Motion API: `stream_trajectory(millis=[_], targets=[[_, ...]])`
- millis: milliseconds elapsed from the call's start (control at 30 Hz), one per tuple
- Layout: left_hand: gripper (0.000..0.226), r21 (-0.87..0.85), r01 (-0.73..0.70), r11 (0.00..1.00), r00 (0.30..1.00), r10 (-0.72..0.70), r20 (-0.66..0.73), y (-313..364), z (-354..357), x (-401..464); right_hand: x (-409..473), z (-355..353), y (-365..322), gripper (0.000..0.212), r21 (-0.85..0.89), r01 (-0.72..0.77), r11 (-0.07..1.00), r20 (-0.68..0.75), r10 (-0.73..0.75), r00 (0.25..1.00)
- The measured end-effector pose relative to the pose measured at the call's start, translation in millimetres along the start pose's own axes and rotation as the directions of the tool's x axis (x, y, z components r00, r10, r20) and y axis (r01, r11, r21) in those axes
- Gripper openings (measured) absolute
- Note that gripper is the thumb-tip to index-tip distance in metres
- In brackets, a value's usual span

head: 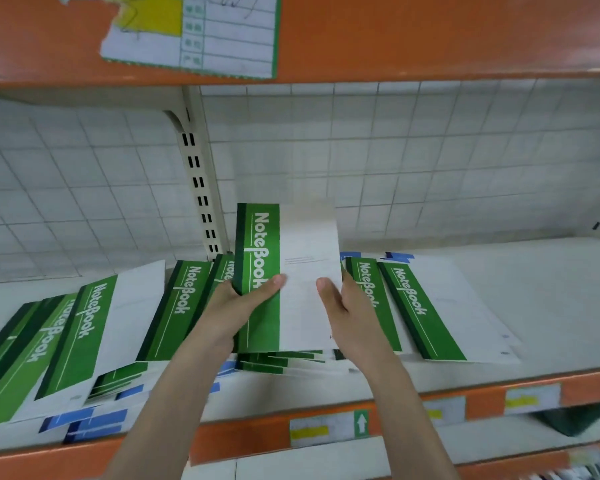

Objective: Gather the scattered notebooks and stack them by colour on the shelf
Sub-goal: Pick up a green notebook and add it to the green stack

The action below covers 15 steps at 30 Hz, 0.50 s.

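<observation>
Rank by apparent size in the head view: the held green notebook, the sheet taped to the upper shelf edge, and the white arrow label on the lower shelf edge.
1 and 2, unsure: the held green notebook and the taped sheet look alike in area; the sheet is cut off by the frame and the notebook sits nearer.
3. The arrow label, clearly smallest.

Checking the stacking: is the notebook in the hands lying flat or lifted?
Lifted. The notebook tilts up above the pile, left hand and right hand gripping its lower sides.
</observation>
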<state>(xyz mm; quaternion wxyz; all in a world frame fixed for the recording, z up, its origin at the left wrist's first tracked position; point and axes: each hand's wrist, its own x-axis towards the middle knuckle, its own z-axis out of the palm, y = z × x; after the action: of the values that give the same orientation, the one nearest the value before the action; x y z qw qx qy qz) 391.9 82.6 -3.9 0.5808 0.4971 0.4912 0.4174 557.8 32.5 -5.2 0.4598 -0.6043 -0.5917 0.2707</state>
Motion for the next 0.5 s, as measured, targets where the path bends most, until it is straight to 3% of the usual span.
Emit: stream_trajectory(millis=[133, 367, 500], targets=[[0.038, 0.082, -0.031, 0.996, 0.996, 0.024, 0.082, -1, 21, -2, -14, -18, 8, 0.037, 0.099, -0.165, 0.981, -0.080, 0.173, 0.982], [0.048, 0.026, -0.006, 1.000, 0.988, 0.002, 0.153, -5, 90, 0, -39, -75, 36, 0.035, 0.311, -0.383, 0.870, -0.182, 0.450, 0.874], [0.028, 0.049, -0.076, 0.996, 0.955, 0.058, 0.292, -13, 149, -7, -69, -122, 52, 0.030, 0.257, -0.435, 0.863, -0.335, 0.502, 0.798]])
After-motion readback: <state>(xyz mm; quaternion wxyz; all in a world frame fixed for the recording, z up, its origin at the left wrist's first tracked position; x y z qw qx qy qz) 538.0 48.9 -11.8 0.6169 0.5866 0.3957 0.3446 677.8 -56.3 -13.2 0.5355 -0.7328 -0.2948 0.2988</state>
